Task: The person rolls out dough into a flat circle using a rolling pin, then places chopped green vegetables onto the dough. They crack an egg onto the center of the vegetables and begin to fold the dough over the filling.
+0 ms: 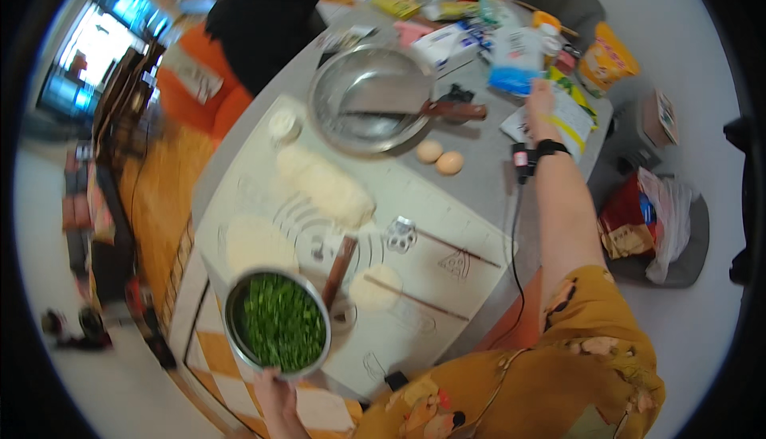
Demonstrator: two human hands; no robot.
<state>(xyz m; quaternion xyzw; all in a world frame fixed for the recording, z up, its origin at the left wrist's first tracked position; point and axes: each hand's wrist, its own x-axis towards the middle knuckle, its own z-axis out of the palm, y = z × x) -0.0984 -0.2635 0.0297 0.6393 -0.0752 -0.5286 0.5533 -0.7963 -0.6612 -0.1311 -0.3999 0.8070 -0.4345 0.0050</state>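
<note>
My left hand (276,392) grips the near rim of a steel bowl (328,325) of chopped green leaves (281,319), perhaps chives. The bowl is at the near left edge of a pale pastry mat (431,200). My right hand (540,101) reaches to the far right, its fingertips at the lower edge of a blue and white plastic bag (516,62); blur hides whether it grips it. On the mat lie a log of dough (323,188), a wooden rolling pin (340,274), a flattened dough round (376,288) and two thin sticks, probably chopsticks (419,298).
A cleaver (389,97) rests across a large steel basin (323,110). Two eggs (440,158) sit beside it. A small white container (284,125) stands on the mat. Packages, including a white box (446,47), crowd the table's far end. A black cable (517,247) hangs by my right arm.
</note>
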